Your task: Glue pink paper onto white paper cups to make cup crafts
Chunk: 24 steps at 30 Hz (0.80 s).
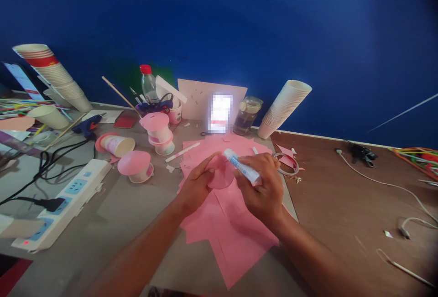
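My left hand point(198, 183) pinches the edge of a round pink paper disc point(221, 176) between thumb and fingers. In my right hand point(263, 187) is a white and blue glue stick point(242, 167), tilted with its upper left end at the disc's top edge. Whether that end touches the paper I cannot tell. Beneath both hands lie overlapping pink paper sheets point(232, 233). Left of them stand paper cups with pink discs on top, one stacked point(155, 132) and one single point(135, 167); another cup point(118, 145) lies on its side.
A white power strip point(68, 203) with black cables lies at left, near a blue glue gun point(87, 124). Tall cup stacks lean at the left point(54, 75) and right point(285, 107). A lit phone point(220, 112) and a glass jar point(248, 114) stand at the back. A white cable point(383, 180) runs across the brown surface.
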Tool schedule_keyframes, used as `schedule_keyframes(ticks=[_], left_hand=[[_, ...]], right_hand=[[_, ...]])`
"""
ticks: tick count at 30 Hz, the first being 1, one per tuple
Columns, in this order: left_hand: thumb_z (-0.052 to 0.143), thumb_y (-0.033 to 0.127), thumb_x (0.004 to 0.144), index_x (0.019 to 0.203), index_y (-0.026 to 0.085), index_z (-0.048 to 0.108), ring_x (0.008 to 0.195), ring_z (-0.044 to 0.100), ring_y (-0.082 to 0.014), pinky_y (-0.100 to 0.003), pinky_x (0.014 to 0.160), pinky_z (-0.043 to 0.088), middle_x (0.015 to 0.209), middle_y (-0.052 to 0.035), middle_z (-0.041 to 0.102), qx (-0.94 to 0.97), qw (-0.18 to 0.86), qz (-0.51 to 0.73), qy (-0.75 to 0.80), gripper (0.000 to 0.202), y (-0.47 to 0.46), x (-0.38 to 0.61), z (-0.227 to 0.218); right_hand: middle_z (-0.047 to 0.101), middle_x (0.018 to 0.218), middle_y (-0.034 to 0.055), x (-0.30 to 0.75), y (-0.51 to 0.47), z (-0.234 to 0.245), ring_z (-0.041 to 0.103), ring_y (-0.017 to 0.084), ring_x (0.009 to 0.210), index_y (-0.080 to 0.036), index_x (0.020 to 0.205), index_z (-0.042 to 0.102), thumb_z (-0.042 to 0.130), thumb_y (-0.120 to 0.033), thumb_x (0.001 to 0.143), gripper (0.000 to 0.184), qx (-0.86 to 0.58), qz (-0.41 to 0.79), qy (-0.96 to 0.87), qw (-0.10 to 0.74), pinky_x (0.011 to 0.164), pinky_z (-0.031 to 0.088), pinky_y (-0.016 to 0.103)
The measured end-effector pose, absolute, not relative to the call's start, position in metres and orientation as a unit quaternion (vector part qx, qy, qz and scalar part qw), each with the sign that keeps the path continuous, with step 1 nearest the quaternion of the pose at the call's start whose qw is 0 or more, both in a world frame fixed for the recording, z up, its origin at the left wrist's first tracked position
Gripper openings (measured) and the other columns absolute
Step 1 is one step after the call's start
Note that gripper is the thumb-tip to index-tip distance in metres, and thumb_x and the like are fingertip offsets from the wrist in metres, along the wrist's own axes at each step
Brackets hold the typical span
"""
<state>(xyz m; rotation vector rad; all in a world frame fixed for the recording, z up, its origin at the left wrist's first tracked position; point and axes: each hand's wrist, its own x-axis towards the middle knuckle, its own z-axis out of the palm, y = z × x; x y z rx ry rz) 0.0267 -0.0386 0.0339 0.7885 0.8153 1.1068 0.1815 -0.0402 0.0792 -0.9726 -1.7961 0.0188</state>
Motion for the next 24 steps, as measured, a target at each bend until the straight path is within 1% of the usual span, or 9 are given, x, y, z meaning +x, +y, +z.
schedule_keyframes(ticks=[4, 7, 12, 15, 19, 24], left_hand=[[0.057, 0.023, 0.079, 0.120, 0.025, 0.059, 0.111, 0.052, -0.0227, -0.031, 0.087, 0.042, 0.120, -0.0040, 0.062, 0.351, 0.712, 0.503, 0.340, 0.041, -0.039, 0.026, 0.041], [0.058, 0.018, 0.077, 0.117, 0.024, 0.061, 0.112, 0.052, -0.0229, -0.031, 0.088, 0.042, 0.118, -0.0050, 0.063, 0.325, 0.731, 0.499, 0.335, 0.040, -0.040, 0.027, 0.045], [0.054, 0.015, 0.080, 0.113, 0.019, 0.062, 0.117, 0.050, -0.0234, -0.031, 0.090, 0.043, 0.123, -0.0070, 0.060, 0.255, 0.747, 0.537, 0.297, 0.035, -0.037, 0.024, 0.048], [0.052, 0.015, 0.081, 0.118, 0.019, 0.058, 0.115, 0.052, -0.0245, -0.034, 0.090, 0.044, 0.123, -0.0078, 0.060, 0.235, 0.762, 0.543, 0.262, 0.038, -0.035, 0.021, 0.050], [0.049, 0.019, 0.083, 0.127, 0.019, 0.050, 0.107, 0.058, -0.0246, -0.036, 0.088, 0.046, 0.118, -0.0090, 0.063, 0.234, 0.782, 0.541, 0.204, 0.044, -0.033, 0.019, 0.051], [0.048, 0.029, 0.087, 0.125, 0.018, 0.052, 0.104, 0.059, -0.0242, -0.035, 0.084, 0.048, 0.114, -0.0096, 0.064, 0.213, 0.795, 0.533, 0.199, 0.040, -0.032, 0.020, 0.048]], right_hand=[[0.064, 0.084, 0.0005, 0.183, -0.040, 0.080, 0.055, 0.017, 0.075, -0.025, 0.098, 0.056, 0.058, -0.017, 0.082, 0.019, -0.425, 0.092, -0.730, 0.527, 0.074, 0.037, 0.038], [0.064, 0.088, 0.0008, 0.184, -0.041, 0.080, 0.056, 0.018, 0.077, -0.026, 0.099, 0.056, 0.058, -0.019, 0.082, 0.019, -0.431, 0.128, -0.725, 0.521, 0.077, 0.038, 0.040], [0.064, 0.079, 0.0008, 0.183, -0.046, 0.086, 0.055, 0.018, 0.075, -0.024, 0.096, 0.057, 0.059, -0.018, 0.080, 0.017, -0.419, 0.088, -0.734, 0.527, 0.074, 0.038, 0.038], [0.065, 0.077, 0.0008, 0.180, -0.048, 0.088, 0.055, 0.018, 0.071, -0.023, 0.093, 0.057, 0.059, -0.019, 0.079, 0.015, -0.409, 0.060, -0.752, 0.513, 0.074, 0.036, 0.038], [0.068, 0.078, 0.0011, 0.175, -0.046, 0.081, 0.056, 0.018, 0.072, -0.023, 0.091, 0.059, 0.059, -0.019, 0.078, 0.014, -0.409, 0.048, -0.785, 0.463, 0.074, 0.034, 0.037], [0.068, 0.076, 0.0012, 0.170, -0.043, 0.075, 0.056, 0.018, 0.072, -0.023, 0.092, 0.059, 0.058, -0.019, 0.079, 0.014, -0.413, 0.055, -0.800, 0.432, 0.072, 0.033, 0.036]])
